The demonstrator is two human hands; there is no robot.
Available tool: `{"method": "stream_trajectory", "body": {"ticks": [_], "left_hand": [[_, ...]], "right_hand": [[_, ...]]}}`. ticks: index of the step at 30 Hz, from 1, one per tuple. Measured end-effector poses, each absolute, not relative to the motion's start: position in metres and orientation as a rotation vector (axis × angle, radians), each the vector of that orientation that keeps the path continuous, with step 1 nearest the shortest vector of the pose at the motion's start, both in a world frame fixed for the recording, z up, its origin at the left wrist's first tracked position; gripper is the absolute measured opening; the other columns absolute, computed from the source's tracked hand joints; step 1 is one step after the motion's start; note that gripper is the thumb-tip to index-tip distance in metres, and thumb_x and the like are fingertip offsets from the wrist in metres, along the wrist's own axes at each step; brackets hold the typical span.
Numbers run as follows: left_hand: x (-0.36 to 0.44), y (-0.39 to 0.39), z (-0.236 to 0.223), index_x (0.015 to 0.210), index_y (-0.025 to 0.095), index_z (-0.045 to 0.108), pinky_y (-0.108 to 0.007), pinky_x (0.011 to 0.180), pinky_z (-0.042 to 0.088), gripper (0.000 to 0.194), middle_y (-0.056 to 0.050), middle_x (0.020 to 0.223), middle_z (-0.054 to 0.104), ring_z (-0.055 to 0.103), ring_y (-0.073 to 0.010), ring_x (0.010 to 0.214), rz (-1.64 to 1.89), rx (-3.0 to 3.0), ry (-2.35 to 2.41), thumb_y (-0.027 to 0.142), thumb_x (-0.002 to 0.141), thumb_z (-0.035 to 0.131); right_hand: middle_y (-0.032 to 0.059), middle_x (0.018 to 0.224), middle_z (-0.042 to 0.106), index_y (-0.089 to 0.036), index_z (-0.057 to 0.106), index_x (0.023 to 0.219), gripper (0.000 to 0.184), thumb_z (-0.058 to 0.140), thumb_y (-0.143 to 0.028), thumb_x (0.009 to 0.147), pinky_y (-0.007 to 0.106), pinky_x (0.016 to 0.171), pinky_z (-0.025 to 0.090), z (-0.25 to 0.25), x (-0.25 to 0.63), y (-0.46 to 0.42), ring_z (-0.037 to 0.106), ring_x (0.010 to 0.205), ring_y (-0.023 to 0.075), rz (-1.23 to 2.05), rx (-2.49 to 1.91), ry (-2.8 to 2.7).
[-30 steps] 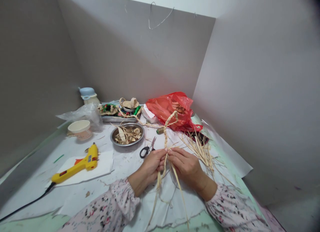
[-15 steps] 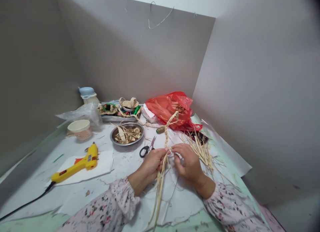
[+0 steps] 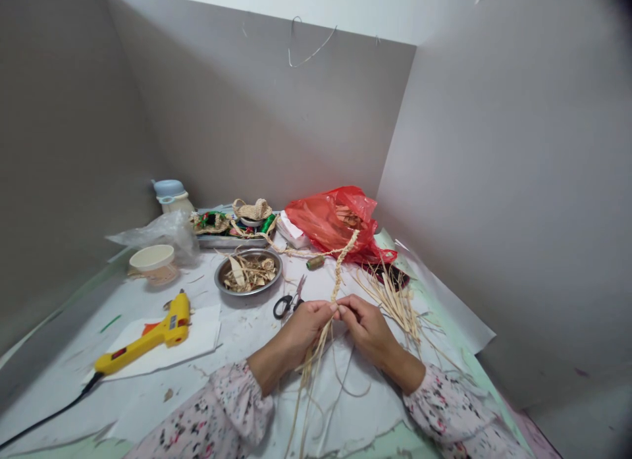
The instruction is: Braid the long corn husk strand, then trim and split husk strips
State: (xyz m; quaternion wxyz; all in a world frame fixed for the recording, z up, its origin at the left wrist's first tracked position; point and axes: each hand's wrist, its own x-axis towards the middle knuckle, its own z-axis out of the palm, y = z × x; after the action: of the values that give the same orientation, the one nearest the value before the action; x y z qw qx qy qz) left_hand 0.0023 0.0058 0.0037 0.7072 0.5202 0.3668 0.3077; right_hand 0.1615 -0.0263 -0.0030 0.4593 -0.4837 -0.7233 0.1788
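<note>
- Head view: left hand point(image 3: 309, 324), grip pinching straw braid point(image 3: 338, 274).
- Right hand point(image 3: 368, 330), grip pinching the braid.
- Scissors point(image 3: 295, 299): left of braid.
- Red bag point(image 3: 318, 218): behind braid.

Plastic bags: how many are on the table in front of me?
2: a red bag at the back, beyond the braid, and a clear bag on the left, behind the cup. Others may be hidden.

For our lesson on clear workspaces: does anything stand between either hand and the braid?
Nothing visible does: the left hand and right hand meet at the braid; the scissors lie to one side.
</note>
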Motion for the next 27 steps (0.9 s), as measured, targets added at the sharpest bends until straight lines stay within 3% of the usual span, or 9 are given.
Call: {"method": "stream_trajectory", "body": {"ticks": [7, 14, 20, 25, 27], "left_hand": [[0.006, 0.005, 0.003, 0.069, 0.019, 0.050, -0.023, 0.043, 0.012, 0.033, 0.010, 0.048, 0.028, 0.017, -0.0072, 0.043, 0.685, 1.274, 0.853, 0.050, 0.078, 0.057], [0.007, 0.009, -0.004, 0.066, 0.018, 0.048, -0.024, 0.052, 0.024, 0.022, 0.005, 0.057, 0.038, 0.032, -0.0110, 0.055, 0.731, 1.624, 1.002, 0.036, 0.078, 0.046], [0.006, 0.007, 0.004, 0.062, 0.019, 0.046, -0.025, 0.052, 0.021, 0.018, 0.005, 0.055, 0.035, 0.029, -0.0114, 0.054, 0.732, 1.579, 1.073, 0.032, 0.074, 0.043], [0.008, 0.008, 0.006, 0.061, 0.018, 0.048, -0.025, 0.054, 0.024, 0.017, 0.004, 0.055, 0.038, 0.030, -0.0112, 0.054, 0.753, 1.492, 1.005, 0.032, 0.071, 0.045], [0.008, 0.010, 0.004, 0.061, 0.018, 0.048, -0.025, 0.057, 0.028, 0.018, 0.003, 0.058, 0.043, 0.035, -0.0116, 0.057, 0.762, 1.489, 0.953, 0.032, 0.072, 0.046]], "right_hand": [[0.0016, 0.074, 0.069, -0.017, 0.068, 0.086, 0.018, 0.052, -0.025, 0.087, 0.023, 0.062, 0.045, 0.001, 0.161, -0.026, 0.060, 0.065, 0.0145, 0.721, -1.283, -1.639], [0.0017, 0.069, 0.068, -0.017, 0.068, 0.075, 0.017, 0.054, -0.022, 0.084, 0.023, 0.060, 0.042, -0.002, 0.157, -0.026, 0.058, 0.062, 0.0143, 0.653, -1.339, -1.649], [-0.0003, 0.063, 0.061, -0.017, 0.070, 0.083, 0.026, 0.047, -0.029, 0.090, 0.024, 0.056, 0.039, -0.002, 0.161, -0.025, 0.052, 0.056, 0.0133, 0.744, -1.283, -1.660], [0.0031, 0.083, 0.066, -0.018, 0.069, 0.090, 0.026, 0.043, -0.024, 0.092, 0.026, 0.075, 0.042, -0.004, 0.165, -0.023, 0.059, 0.080, 0.0165, 0.725, -1.182, -1.715], [0.0024, 0.080, 0.066, -0.019, 0.068, 0.087, 0.024, 0.044, -0.022, 0.091, 0.025, 0.073, 0.042, -0.004, 0.164, -0.022, 0.058, 0.076, 0.0158, 0.757, -1.163, -1.739]]}}
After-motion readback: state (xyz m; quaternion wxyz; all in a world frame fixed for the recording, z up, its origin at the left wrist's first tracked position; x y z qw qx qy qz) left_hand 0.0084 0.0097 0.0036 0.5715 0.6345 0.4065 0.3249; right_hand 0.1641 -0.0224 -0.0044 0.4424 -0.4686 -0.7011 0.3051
